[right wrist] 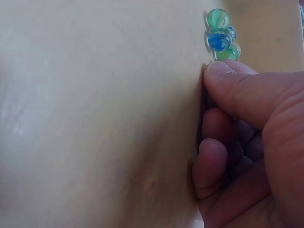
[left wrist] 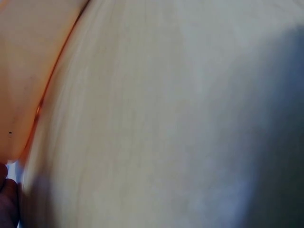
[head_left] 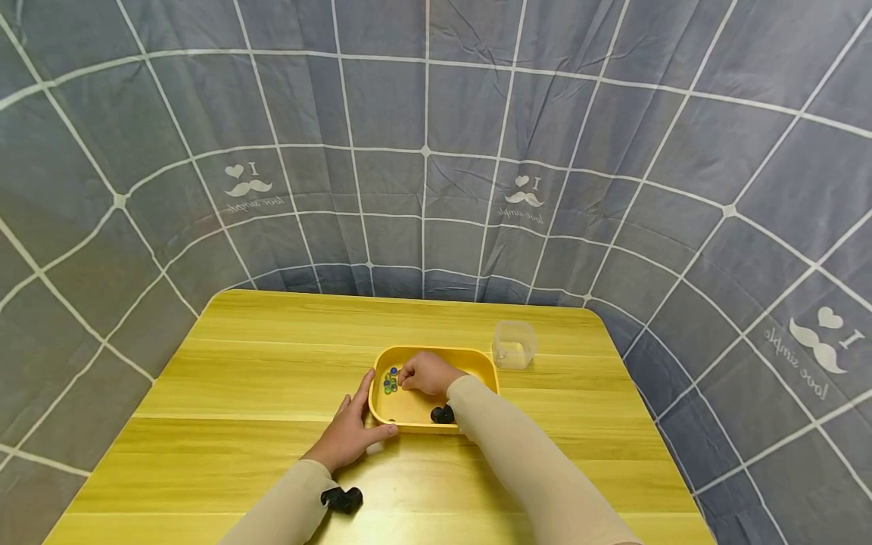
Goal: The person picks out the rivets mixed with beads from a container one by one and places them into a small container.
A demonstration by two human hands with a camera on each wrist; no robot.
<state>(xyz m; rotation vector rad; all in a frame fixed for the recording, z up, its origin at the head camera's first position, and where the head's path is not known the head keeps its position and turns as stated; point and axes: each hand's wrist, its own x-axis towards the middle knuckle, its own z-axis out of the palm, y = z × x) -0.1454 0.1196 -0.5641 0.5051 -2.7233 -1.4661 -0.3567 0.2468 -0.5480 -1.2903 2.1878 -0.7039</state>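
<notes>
A yellow tray point(head_left: 436, 350) sits in the middle of the wooden table point(head_left: 259, 363). Several green and blue glass marbles point(head_left: 390, 381) lie clustered at its left end. My right hand point(head_left: 425, 374) is inside the tray with its fingers curled. In the right wrist view the thumb tip point(right wrist: 221, 70) touches the marbles point(right wrist: 218, 40), and no marble shows between the fingers of the right hand point(right wrist: 211, 102). My left hand point(head_left: 350, 435) rests against the tray's front-left corner, fingers straight along the left wall, thumb along the front wall. The left wrist view is blurred and shows only the tray's wall point(left wrist: 28, 71).
A small clear plastic cup point(head_left: 514, 344) stands just right of the tray's far corner. A grey grid-patterned cloth point(head_left: 436, 189) hangs round the table on three sides. Black wrist-camera mounts point(head_left: 343, 499) sit on both sleeves.
</notes>
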